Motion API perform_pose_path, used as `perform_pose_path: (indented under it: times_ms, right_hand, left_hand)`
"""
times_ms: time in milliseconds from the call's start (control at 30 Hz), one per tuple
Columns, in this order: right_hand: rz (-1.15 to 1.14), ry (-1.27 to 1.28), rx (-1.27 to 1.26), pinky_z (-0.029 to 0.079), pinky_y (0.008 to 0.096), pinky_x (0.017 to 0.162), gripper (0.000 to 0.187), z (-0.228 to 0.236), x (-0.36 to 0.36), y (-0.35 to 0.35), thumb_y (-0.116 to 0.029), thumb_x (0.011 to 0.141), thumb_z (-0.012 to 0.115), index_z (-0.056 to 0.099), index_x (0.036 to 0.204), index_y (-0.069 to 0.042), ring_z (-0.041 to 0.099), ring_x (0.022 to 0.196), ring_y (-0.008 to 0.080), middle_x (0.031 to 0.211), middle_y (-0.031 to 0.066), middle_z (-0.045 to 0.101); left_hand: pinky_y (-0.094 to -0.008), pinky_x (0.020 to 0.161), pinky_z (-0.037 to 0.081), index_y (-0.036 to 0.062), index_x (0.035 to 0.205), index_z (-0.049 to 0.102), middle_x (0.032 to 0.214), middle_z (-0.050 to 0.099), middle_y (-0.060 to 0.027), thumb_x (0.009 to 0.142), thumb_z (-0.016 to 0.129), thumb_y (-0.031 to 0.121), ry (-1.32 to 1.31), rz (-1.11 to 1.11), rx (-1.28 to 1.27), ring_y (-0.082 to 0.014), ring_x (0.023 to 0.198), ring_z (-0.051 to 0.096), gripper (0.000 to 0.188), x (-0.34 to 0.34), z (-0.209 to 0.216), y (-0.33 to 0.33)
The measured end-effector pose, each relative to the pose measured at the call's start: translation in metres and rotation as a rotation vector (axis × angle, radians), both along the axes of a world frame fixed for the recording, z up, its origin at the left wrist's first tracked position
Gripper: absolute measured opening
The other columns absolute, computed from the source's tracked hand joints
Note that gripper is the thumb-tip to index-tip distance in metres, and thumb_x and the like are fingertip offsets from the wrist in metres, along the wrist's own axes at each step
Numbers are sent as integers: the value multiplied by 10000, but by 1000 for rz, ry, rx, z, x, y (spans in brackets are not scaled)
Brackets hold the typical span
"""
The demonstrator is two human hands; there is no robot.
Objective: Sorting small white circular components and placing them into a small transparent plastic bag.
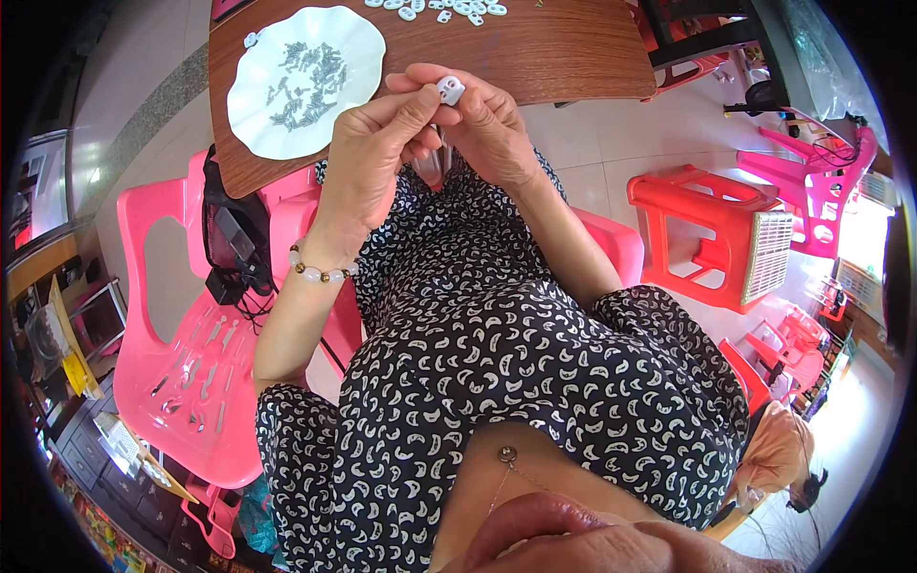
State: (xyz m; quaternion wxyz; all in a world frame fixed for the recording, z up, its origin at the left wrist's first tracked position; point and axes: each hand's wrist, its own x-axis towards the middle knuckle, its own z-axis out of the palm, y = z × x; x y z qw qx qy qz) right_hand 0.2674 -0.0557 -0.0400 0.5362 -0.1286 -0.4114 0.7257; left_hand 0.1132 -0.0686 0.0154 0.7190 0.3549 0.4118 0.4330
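A small white plastic piece (450, 91) with holes in it is pinched between the fingertips of both hands, above the near edge of the table. My left hand (377, 148) grips it from the left with thumb and forefinger; its other fingers curl underneath. From the right, my right hand (497, 134) holds the same piece, fingers bent behind it. Just left of my hands lies a white scalloped plate (250, 107), with many small grey screw-like pieces (310, 84) spread over it. Several similar white plastic pieces (439, 10) are scattered at the table's far side.
The brown wooden table (554, 57) ends just before my lap. A lone white piece (251, 39) sits beyond the plate's left rim. A pink chair (181, 382) with a black bag (234, 239) stands at left, a red stool (707, 234) at right. Another person (778, 449) is at lower right.
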Motion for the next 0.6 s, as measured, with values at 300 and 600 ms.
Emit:
perform_pose_path:
  times_ms: [300,600]
  right_hand:
    - [-40,-27,-5,513,229,600,471,8,-1,2,-372,1009,470,578,1247,20,634,767,108,1139,120,663]
    - [-523,-756,221,486,314,845,332,100,31,87,-321,973,535,686,1107,-58,635,938,176,1033,118,707]
  left_hand:
    - [-173,600,445,14,1009,720,882,714,-50,935,646,257,-28,-9,-40,-31,650,548,265,-1,-2,4]
    - [-167,590,445,-17,1049,687,834,687,-24,947,625,306,21,78,-87,-29,630,543,344,-28,1,8]
